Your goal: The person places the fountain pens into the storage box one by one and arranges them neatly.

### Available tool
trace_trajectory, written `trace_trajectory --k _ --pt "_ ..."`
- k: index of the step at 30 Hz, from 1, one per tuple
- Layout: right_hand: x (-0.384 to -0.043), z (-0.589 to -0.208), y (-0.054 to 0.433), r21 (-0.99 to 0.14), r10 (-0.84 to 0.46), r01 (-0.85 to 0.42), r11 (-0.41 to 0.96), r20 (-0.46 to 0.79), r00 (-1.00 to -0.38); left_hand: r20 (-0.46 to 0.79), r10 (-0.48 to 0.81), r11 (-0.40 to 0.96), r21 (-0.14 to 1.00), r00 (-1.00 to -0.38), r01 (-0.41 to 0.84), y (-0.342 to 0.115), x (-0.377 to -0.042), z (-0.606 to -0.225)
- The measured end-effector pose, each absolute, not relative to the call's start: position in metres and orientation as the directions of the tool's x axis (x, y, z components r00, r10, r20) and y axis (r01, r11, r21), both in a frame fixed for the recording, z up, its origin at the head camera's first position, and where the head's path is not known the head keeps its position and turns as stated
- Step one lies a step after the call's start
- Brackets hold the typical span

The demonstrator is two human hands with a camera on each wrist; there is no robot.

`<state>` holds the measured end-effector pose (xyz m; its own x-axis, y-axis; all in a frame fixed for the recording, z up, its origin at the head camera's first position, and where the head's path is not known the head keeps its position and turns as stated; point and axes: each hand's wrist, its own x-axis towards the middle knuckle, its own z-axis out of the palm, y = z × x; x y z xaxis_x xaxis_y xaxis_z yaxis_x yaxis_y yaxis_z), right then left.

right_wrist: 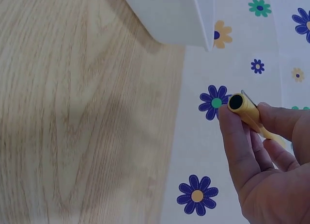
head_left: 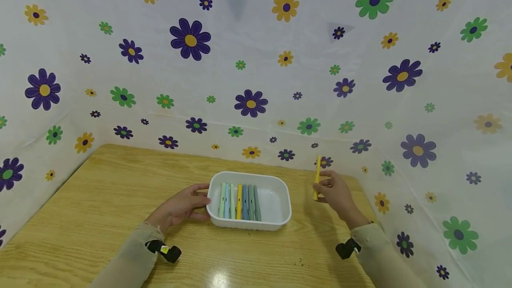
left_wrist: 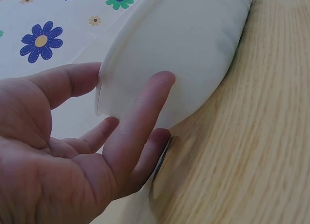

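A white tray (head_left: 274,225) stands on the wooden table, with several slim pens lying side by side in its left and middle part. Among them are a yellow pen (head_left: 239,203), a light blue pen (head_left: 227,201) and a blue pen (head_left: 245,203). My left hand (head_left: 182,206) touches the tray's left end; in the left wrist view its fingers (left_wrist: 140,112) lie against the outer wall and one fingertip meets the rim. Right of the tray, my right hand (head_left: 335,192) pinches another yellow pen (head_left: 317,179) between thumb and fingers, raised and upright. Its dark round end faces the right wrist camera.
The wooden table (head_left: 132,181) meets a white flower-printed sheet (head_left: 260,74) at the back and sides. Small dark specks (head_left: 298,262) lie on the tabletop in front of the right arm. Bare tray floor (head_left: 276,206) shows right of the pens.
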<state>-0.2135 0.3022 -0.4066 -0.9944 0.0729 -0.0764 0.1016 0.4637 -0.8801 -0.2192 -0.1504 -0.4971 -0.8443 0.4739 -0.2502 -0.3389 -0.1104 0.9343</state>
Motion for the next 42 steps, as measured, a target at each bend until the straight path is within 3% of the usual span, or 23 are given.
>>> trace_trajectory --k 11,23,30,42 --pt "-0.205 -0.409 0.287 -0.891 0.103 0.104 0.442 -0.064 -0.993 -0.24 0.48 -0.108 0.938 -0.844 -0.328 -0.15 -0.218 -0.494" --pt "-0.203 -0.408 0.266 -0.82 0.085 0.031 0.572 0.022 -0.996 -0.251 0.482 -0.095 0.937 -0.84 -0.335 -0.151 -0.22 -0.495" --pt "-0.204 -0.41 0.25 -0.859 0.07 0.058 0.509 -0.026 -0.997 -0.258 0.473 -0.092 0.937 -0.843 -0.338 -0.149 -0.219 -0.494" --pt "-0.213 -0.414 0.211 -0.824 0.018 0.135 0.55 -0.15 -0.989 -0.264 0.477 -0.1 0.931 -0.838 -0.35 -0.15 -0.219 -0.492"
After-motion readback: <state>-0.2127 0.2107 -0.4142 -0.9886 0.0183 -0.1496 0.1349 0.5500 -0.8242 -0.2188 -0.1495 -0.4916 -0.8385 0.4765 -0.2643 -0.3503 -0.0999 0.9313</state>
